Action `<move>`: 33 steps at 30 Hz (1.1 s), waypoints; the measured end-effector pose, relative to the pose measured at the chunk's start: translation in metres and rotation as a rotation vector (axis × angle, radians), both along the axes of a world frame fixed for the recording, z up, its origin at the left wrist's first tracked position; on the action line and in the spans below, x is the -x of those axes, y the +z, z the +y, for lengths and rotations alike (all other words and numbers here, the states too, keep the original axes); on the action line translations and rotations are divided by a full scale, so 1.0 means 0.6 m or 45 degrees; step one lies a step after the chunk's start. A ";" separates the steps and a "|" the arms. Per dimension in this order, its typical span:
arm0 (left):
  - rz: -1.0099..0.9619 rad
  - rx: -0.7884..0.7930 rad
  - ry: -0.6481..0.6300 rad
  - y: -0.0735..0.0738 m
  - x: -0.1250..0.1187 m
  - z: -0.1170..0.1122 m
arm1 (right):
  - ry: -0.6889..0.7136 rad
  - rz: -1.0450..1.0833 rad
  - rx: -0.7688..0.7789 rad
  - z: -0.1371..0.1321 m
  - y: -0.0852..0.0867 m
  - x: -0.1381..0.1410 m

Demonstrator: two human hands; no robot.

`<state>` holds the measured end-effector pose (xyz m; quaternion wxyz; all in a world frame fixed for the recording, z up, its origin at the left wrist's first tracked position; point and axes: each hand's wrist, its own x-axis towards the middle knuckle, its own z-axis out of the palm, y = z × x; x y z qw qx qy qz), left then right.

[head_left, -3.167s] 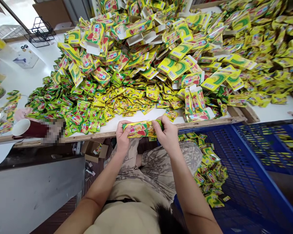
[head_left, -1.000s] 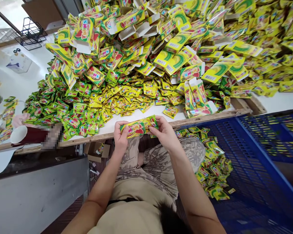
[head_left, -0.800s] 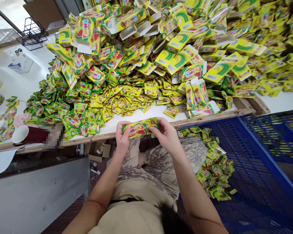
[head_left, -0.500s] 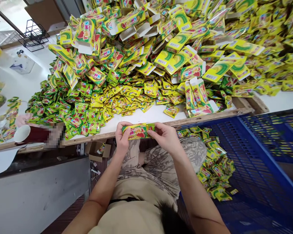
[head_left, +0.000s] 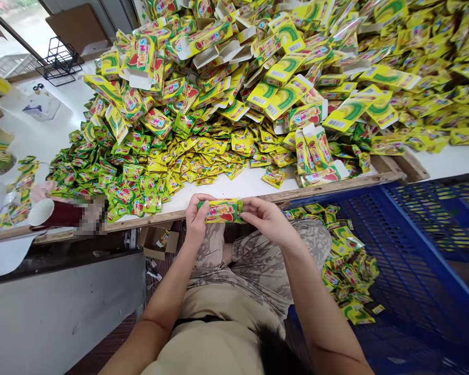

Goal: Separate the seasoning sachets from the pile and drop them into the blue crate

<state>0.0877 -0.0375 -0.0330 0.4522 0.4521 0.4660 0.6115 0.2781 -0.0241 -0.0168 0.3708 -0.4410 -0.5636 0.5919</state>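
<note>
Just in front of the table edge, my left hand [head_left: 195, 221] grips the left end of a small yellow and green candy box [head_left: 222, 210], thumb across its printed front. The box lies level, its right end toward my right hand [head_left: 267, 219]. The right thumb and fingers are pinched together at that end, where a bit of a green candy packet [head_left: 240, 204] shows; most of the packet is hidden. Beyond my hands lie heaps of green packets [head_left: 125, 192] and yellow packets [head_left: 203, 156].
Candy boxes [head_left: 281, 67], several with flaps open, pile up at the back. A dark red cup [head_left: 62, 213] lies on its side at the left. Blue crates [head_left: 414, 250] holding packets stand at the lower right. A wooden strip [head_left: 164, 217] edges the table.
The green packet, which stuck out of the box's right end, now shows much less. My right fingertips have come closer to the box. The left hand keeps its hold.
</note>
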 end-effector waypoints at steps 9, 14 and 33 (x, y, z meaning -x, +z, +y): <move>-0.107 0.079 0.018 0.003 -0.023 -0.010 | 0.017 -0.084 0.160 -0.013 0.007 0.018; 0.005 0.147 -0.162 0.005 -0.010 -0.007 | -0.035 -0.033 0.284 -0.004 0.008 0.021; 0.659 -0.165 -0.144 0.027 -0.004 0.067 | -0.124 -0.591 -0.872 0.036 0.055 0.028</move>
